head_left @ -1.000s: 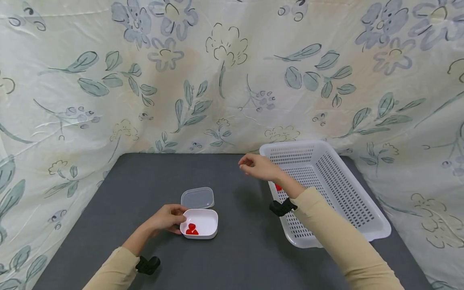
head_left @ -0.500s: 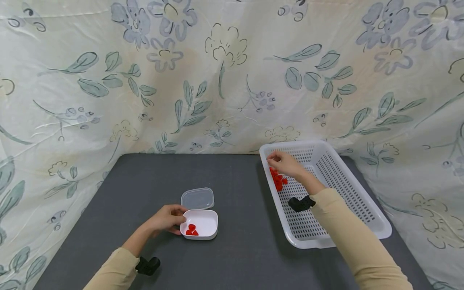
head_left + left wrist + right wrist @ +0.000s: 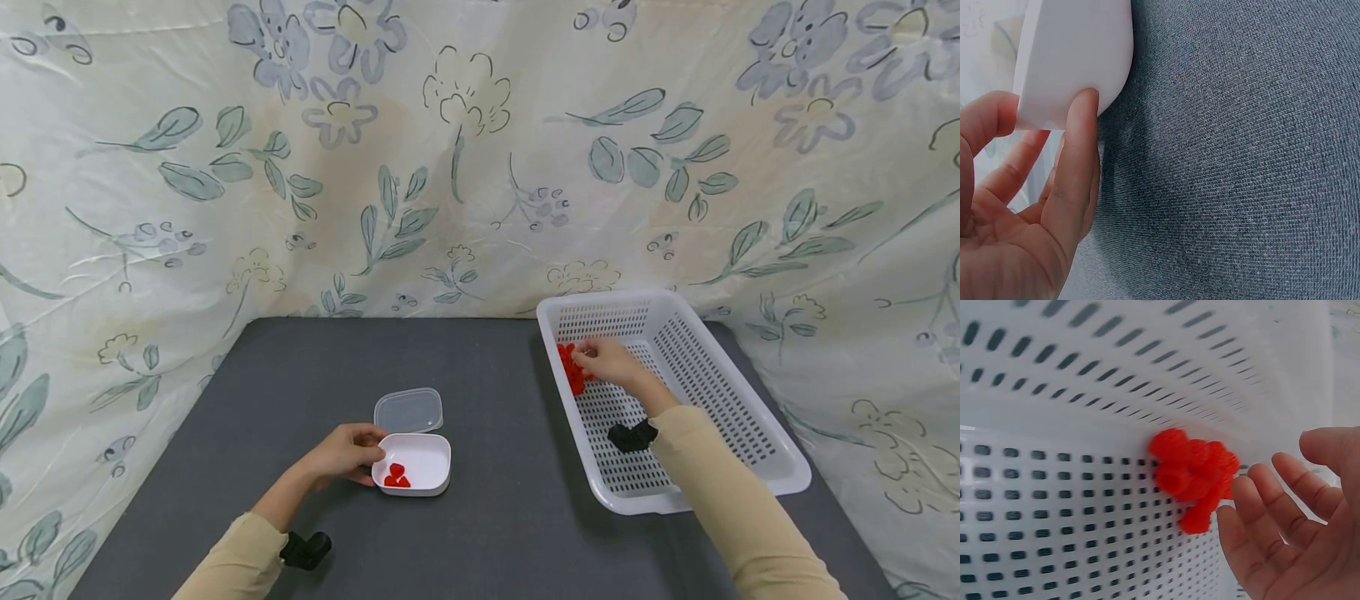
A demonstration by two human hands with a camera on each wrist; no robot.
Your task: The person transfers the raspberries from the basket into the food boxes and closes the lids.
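My left hand (image 3: 347, 451) grips the left side of a small white container (image 3: 438, 463) on the grey table (image 3: 487, 367); a few red pieces (image 3: 396, 475) lie inside. In the left wrist view the thumb (image 3: 1075, 169) presses on the container's wall (image 3: 1072, 56). My right hand (image 3: 611, 362) is inside the white perforated basket (image 3: 720, 408), right beside a pile of red pieces (image 3: 570, 367) at the basket's left wall. The right wrist view shows the fingers (image 3: 1272, 512) relaxed and spread next to the red pile (image 3: 1194, 475), holding nothing.
A clear lid (image 3: 408, 410) lies flat just behind the container. The basket stands at the table's right side, its floor (image 3: 1054, 506) mostly bare. A floral cloth (image 3: 450, 167) hangs behind and at both sides. Dark wrist straps (image 3: 306, 550) sit on both sleeves.
My right hand went from above the table left of the basket into the basket and down to the red pile. The left hand and the container stayed put.
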